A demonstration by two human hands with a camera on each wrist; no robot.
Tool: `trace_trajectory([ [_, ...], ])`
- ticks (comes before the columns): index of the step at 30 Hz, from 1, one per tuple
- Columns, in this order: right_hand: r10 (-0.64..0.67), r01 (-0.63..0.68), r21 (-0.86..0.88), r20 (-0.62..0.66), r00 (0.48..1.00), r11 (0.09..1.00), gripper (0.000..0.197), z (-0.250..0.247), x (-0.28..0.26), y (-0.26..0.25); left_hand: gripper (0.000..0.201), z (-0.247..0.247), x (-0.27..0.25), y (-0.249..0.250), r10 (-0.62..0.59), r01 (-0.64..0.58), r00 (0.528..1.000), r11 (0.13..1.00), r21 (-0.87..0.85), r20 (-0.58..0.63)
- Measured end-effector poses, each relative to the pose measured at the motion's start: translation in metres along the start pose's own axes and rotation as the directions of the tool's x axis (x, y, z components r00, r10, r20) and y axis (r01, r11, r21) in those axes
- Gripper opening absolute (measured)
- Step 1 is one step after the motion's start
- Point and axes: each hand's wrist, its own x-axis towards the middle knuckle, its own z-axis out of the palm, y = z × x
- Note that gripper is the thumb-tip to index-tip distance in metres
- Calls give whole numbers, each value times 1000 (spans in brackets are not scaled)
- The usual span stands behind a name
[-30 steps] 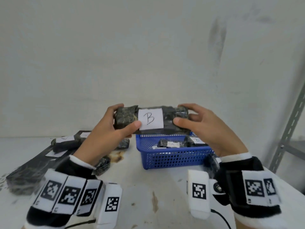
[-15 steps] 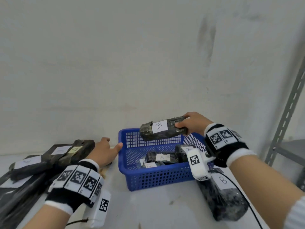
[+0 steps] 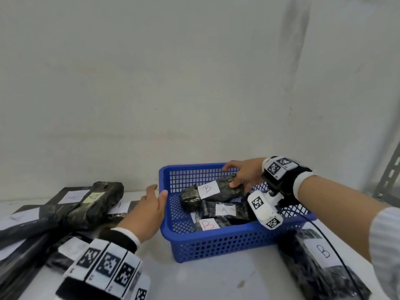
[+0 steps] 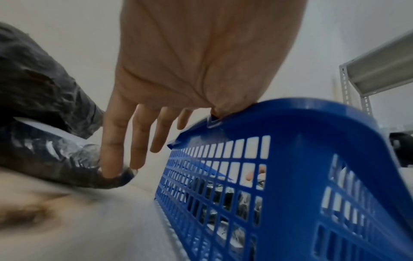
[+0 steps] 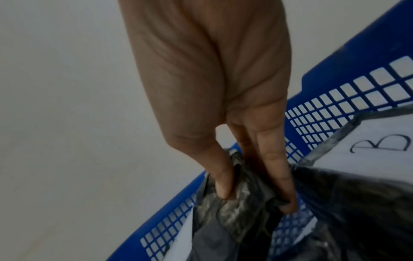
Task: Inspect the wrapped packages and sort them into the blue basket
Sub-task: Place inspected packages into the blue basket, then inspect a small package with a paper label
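Nearest, at the desk's front right corner: a large wrapped package (image 3: 320,267) marked B, lying outside the blue basket (image 3: 216,245), dark crinkled film, bulky; judged the heaviest of the lot and best taken with both hands under its length.

Left hand (image 3: 149,215) at the basket's left rim, fingers straight and relaxed, gripping nothing; thumb against the rim in the left wrist view, fingertips (image 4: 109,169) touching a film-wrapped package lying beside the basket.

Inside the basket: several packages lying flat, white labels reading A and B, one B in red. Above them the held package (image 3: 213,192), black-lettered B label facing up, tilted, its left end low over the pile and its right end raised near the far right corner. Whether that low end already rests on the pile cannot be told.

Right hand (image 3: 243,176) pinching the bunched wrap at the raised end, thumb and fingers (image 5: 223,183) closed on the film. Wrap glossy, loose, wrinkled: probably slippery and liable to stretch under load. Contents appear stiff, block-shaped, light enough for one hand. Firmer hold judged available across the middle, over the paper label.

Farther left, along the back edge of the desk: the unsorted pile (image 3: 71,211), labelled A.
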Motion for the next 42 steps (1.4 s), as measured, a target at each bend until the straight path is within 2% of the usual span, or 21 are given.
trace_trajectory([
  [3,8,9,-149,115,993,989,46,-7,2,-8,45,-2,-6,7,-33,33,999,999,40,1],
  [8,-11,31,-457,47,999,889,35,-10,16,-15,47,-7,-13,15,1,-1,1000,991,131,-1],
  [14,-37,93,-450,131,991,888,45,-2,30,-4,42,-10,-14,12,66,-84,993,977,196,98],
  [16,-47,119,-498,154,987,859,47,1,30,-5,43,-10,-12,11,81,-101,992,973,209,101],
  [24,-9,116,-676,160,987,728,50,5,35,-14,49,-5,-6,3,64,-71,995,994,80,81],
  [29,65,89,-601,231,971,794,77,-6,31,-16,50,-5,-6,0,98,-112,990,983,144,97],
  [33,44,72,-468,232,972,881,78,-19,10,-18,53,-1,0,-6,48,-51,997,997,58,52],
  [35,-12,88,-367,205,979,926,67,-23,-7,-22,57,0,2,-8,4,-5,999,1000,21,31],
  [38,-124,149,-219,125,984,964,37,-13,-36,-25,61,-8,-6,-9,-55,54,998,998,-9,-25],
  [42,-224,224,-42,-12,974,974,8,28,-66,-14,31,-32,-30,-15,-67,63,990,997,-37,-124],
])
